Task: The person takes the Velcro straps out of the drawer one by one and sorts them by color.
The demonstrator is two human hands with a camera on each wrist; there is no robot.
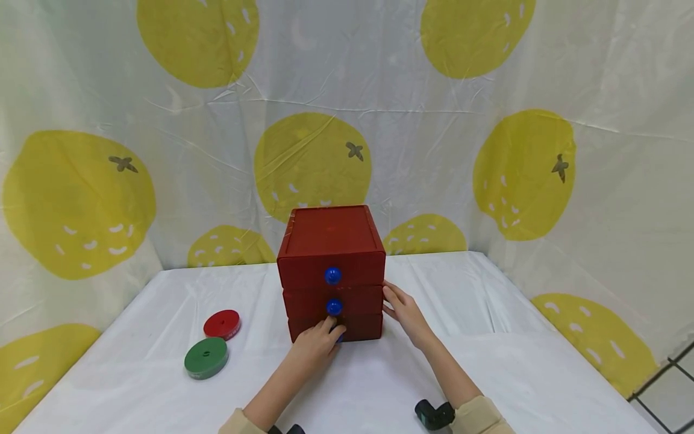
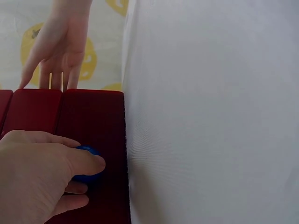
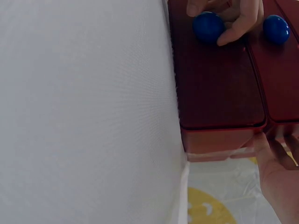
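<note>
A dark red three-drawer box point(image 1: 332, 232) stands on the white table, each drawer front bearing a round blue knob. My left hand point(image 1: 316, 345) is at the bottom drawer, its thumb and fingers around the lowest blue knob point(image 3: 208, 28). In the left wrist view the thumb lies across that knob point(image 2: 88, 177) and hides part of it. My right hand point(image 1: 405, 313) rests with extended fingers against the box's right side, near the middle and bottom drawers. The middle knob point(image 1: 334, 307) and top knob point(image 1: 333, 275) are untouched. All the drawers sit flush in the box.
To the left of the box lie a red disc-shaped roll point(image 1: 222, 324) and a green one point(image 1: 206, 358), close together. A black angled object point(image 1: 435, 415) shows by my right sleeve. Behind the table hangs a white curtain point(image 1: 412, 157) printed with yellow lemons.
</note>
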